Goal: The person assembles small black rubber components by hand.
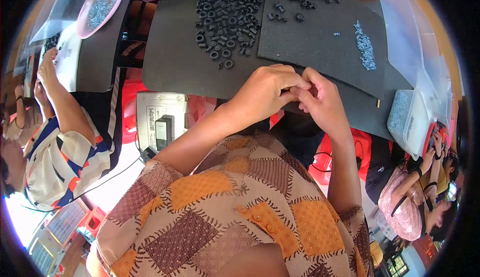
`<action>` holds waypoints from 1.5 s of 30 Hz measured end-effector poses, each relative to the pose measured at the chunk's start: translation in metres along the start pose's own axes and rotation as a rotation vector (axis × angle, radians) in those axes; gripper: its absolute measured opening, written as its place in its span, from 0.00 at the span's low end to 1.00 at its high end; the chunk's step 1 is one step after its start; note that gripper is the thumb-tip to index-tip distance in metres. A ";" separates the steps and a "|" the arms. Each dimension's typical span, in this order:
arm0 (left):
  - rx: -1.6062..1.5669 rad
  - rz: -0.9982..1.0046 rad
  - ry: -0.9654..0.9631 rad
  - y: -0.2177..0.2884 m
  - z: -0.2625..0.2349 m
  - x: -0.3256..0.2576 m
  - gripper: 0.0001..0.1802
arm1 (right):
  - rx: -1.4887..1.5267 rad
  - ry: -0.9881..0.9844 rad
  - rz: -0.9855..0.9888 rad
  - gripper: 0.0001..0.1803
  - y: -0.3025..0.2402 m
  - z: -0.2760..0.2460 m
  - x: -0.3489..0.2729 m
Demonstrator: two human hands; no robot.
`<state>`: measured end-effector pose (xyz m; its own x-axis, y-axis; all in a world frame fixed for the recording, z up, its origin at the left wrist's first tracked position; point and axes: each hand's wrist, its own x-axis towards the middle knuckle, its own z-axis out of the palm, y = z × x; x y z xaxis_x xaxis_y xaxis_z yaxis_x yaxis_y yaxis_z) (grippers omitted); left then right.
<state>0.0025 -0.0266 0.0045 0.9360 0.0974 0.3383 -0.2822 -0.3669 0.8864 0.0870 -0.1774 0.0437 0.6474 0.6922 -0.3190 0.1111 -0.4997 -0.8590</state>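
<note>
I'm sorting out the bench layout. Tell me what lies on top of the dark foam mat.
On the dark foam mat lie a heap of black rings and a strip of small grey screws. The left hand and right hand cover its near edge; anything pinched between them is hidden.

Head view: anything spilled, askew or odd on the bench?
Nothing damaged. A few black rings have strayed from the main heap toward the mat's near edge. The small silver parts lie in a loose line. Both hands, left hand and right hand, meet fingertip to fingertip; what they pinch is hidden.

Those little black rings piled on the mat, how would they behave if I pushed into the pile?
The black rings look small and light, so they would probably scatter. Being round, some may roll, though the dark mat looks soft enough to slow them.
</note>
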 end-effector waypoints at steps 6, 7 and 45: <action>0.011 0.011 0.009 -0.001 0.002 -0.001 0.17 | -0.035 -0.007 -0.028 0.07 0.004 -0.001 0.000; 0.023 0.022 0.012 -0.001 0.002 -0.001 0.17 | -0.035 -0.005 -0.028 0.07 0.003 -0.001 0.000; 0.133 0.079 0.036 0.003 0.004 -0.007 0.18 | 0.325 0.183 -0.309 0.13 0.038 0.009 -0.011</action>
<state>-0.0038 -0.0324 0.0029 0.9033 0.0952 0.4184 -0.3221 -0.4939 0.8076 0.0770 -0.1991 0.0110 0.7462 0.6654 0.0212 0.0964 -0.0765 -0.9924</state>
